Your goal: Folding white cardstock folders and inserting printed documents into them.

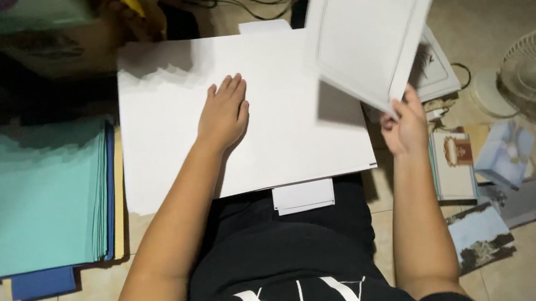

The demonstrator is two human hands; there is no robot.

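Left hand lies spread flat on the large white sheet mid-frame; right hand pinches a bordered paper lifted at upper right; placing it likely needs steadying.

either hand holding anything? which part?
Right hand holds a white printed sheet, pinched at its lower corner and lifted off the floor. Left hand holds nothing; it lies flat, palm down, on the big white sheet.
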